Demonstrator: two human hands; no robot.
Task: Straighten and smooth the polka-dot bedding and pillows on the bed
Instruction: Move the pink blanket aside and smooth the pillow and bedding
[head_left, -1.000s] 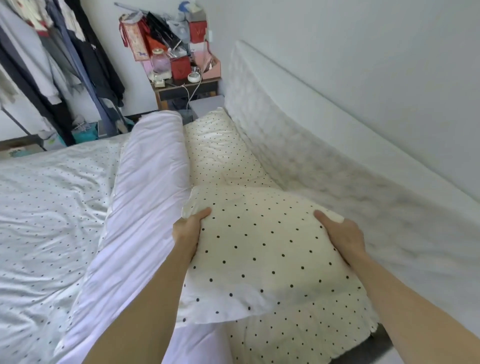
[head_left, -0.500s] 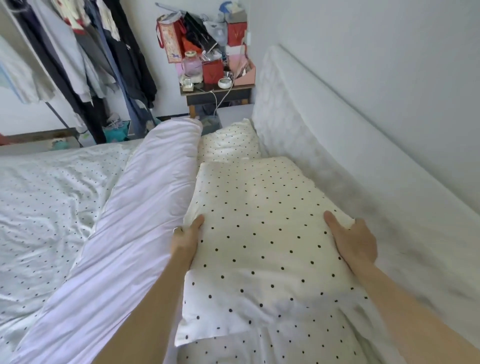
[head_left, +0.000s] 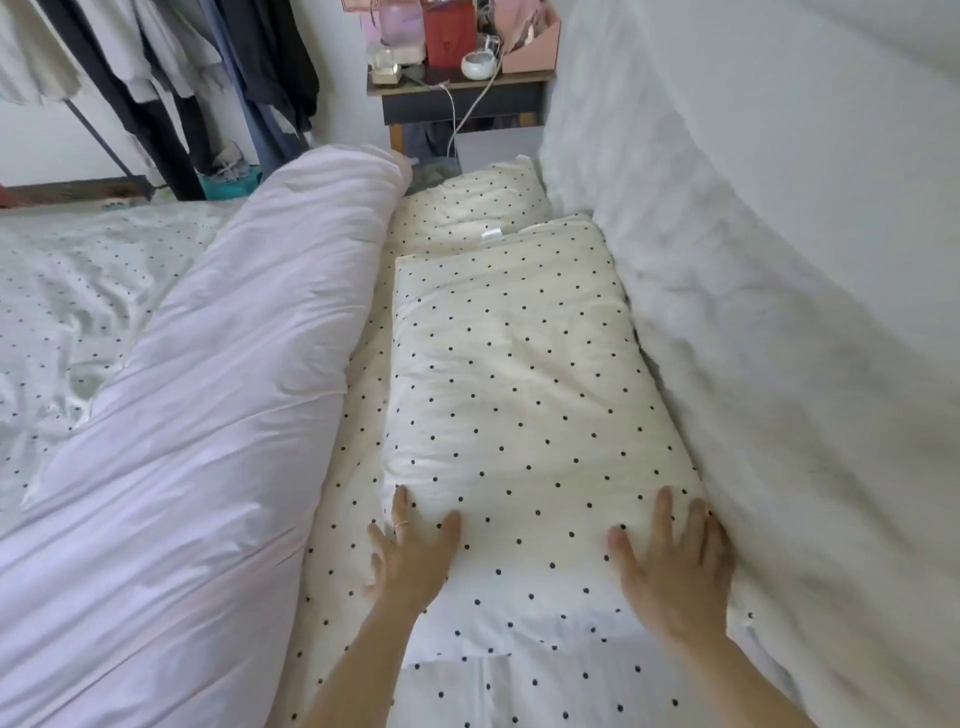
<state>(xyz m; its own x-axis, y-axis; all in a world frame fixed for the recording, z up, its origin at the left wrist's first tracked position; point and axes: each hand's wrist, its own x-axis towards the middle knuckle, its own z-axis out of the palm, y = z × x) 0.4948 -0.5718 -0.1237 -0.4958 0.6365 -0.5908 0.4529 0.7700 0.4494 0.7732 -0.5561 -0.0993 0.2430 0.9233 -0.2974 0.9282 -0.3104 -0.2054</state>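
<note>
A cream pillow with black dots (head_left: 514, 374) lies flat on the bed beside the white padded headboard (head_left: 727, 322). My left hand (head_left: 410, 558) rests flat on its near left corner, fingers spread, a ring on one finger. My right hand (head_left: 675, 566) lies flat on its near right corner, close to the headboard. A second dotted pillow (head_left: 467, 208) lies beyond the first, partly hidden by it. A rolled white duvet (head_left: 208, 405) runs along the left of the pillows. The dotted sheet (head_left: 62, 280) covers the bed at the far left, wrinkled.
A dark bedside table (head_left: 462, 98) stands past the bed with a red box, a pink box, a small white bowl and a hanging cable. Clothes hang on a rail (head_left: 171, 67) at the back left. A white wall rises behind the headboard.
The near pillow went from lifted in both hands to lying flat by the headboard. My hands let go of its sides and now press flat on its near end.
</note>
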